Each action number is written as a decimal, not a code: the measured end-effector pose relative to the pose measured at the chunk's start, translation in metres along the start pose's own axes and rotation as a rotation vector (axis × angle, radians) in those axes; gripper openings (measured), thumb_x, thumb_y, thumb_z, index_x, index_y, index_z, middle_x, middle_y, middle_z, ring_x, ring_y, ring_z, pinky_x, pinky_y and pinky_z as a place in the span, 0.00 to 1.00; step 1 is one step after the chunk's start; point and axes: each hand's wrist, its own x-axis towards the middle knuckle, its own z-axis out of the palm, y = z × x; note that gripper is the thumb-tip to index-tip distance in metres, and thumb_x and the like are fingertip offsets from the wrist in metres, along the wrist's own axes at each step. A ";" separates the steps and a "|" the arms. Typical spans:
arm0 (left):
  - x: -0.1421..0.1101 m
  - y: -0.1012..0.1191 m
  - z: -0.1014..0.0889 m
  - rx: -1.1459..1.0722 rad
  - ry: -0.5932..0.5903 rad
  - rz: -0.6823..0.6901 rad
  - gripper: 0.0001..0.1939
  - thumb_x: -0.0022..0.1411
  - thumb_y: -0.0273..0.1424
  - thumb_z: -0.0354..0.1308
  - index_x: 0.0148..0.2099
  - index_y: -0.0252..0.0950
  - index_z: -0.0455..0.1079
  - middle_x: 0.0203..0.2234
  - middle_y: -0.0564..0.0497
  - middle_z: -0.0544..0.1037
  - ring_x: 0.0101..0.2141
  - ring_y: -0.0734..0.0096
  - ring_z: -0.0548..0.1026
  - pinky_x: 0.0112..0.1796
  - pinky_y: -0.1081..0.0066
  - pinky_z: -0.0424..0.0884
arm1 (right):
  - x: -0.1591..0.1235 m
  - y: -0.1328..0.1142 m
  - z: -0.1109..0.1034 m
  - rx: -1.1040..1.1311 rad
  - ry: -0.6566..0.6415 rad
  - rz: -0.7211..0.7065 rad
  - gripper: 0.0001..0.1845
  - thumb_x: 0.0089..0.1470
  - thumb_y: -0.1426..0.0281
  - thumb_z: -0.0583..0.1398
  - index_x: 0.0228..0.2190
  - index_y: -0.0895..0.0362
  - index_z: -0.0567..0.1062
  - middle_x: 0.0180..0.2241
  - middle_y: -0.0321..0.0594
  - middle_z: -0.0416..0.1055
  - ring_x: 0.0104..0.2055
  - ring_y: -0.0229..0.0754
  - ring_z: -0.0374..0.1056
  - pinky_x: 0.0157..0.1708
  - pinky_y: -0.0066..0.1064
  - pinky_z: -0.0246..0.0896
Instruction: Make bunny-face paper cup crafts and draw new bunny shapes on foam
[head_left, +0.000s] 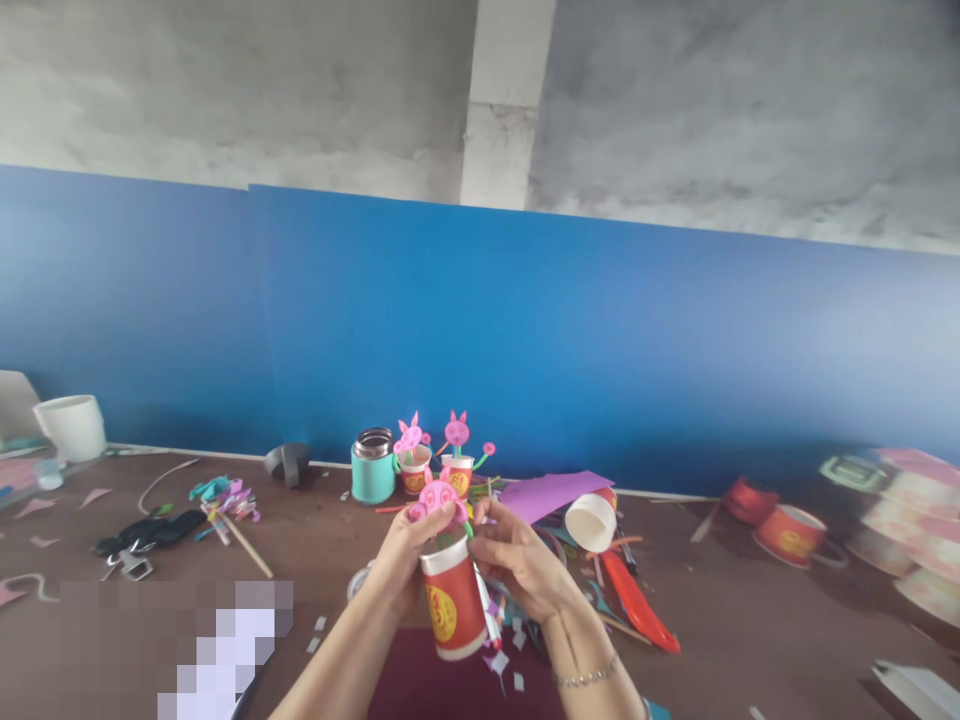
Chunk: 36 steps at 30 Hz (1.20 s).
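Head view: littered brown table [720, 620]; blue partition [525, 330]; grey wall [262, 90]; left hand [411, 545] clamped on red cup [459, 610]; right hand [519, 560] pinching green stem [469, 529].

The single view looks out from the person's head, above the near side of the surface [720, 620], facing forward and somewhat down across it. It squarely meets the blue partition [525, 320] along the far edge, with the concrete wall [337, 90] filling the top. The forearms [337, 640] enter from below, close to the lens; the left hand [406, 548] and right hand [521, 560] sit low and central. The far edge slants slightly down rightward, so the view is tilted a little.
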 end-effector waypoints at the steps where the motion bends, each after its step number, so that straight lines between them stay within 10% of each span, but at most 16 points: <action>1: 0.000 0.000 0.000 -0.004 0.001 0.002 0.15 0.44 0.36 0.69 0.28 0.30 0.71 0.18 0.50 0.75 0.19 0.72 0.72 0.25 0.72 0.66 | 0.000 0.000 0.001 0.002 -0.001 -0.015 0.17 0.41 0.72 0.69 0.29 0.55 0.65 0.19 0.25 0.62 0.16 0.26 0.55 0.16 0.18 0.46; 21: -0.005 0.009 0.004 0.079 0.112 0.033 0.14 0.44 0.34 0.69 0.31 0.30 0.74 0.24 0.47 0.79 0.24 0.70 0.75 0.29 0.72 0.70 | 0.003 0.002 -0.010 -0.345 0.191 -0.024 0.20 0.52 0.52 0.58 0.28 0.58 0.71 0.17 0.30 0.63 0.18 0.30 0.56 0.19 0.22 0.47; 29: -0.005 0.008 0.009 0.164 0.163 0.064 0.22 0.48 0.44 0.64 0.41 0.34 0.73 0.31 0.46 0.81 0.31 0.62 0.78 0.33 0.69 0.72 | -0.002 -0.012 0.004 -0.479 0.040 -0.124 0.21 0.50 0.54 0.61 0.39 0.57 0.76 0.34 0.40 0.74 0.38 0.43 0.68 0.43 0.34 0.60; 36: -0.002 0.000 0.001 0.173 0.302 0.081 0.17 0.49 0.41 0.65 0.40 0.37 0.73 0.36 0.48 0.79 0.37 0.64 0.76 0.34 0.73 0.70 | 0.001 -0.009 0.007 -0.478 0.170 -0.104 0.17 0.42 0.61 0.67 0.35 0.57 0.77 0.31 0.39 0.75 0.35 0.43 0.69 0.38 0.32 0.63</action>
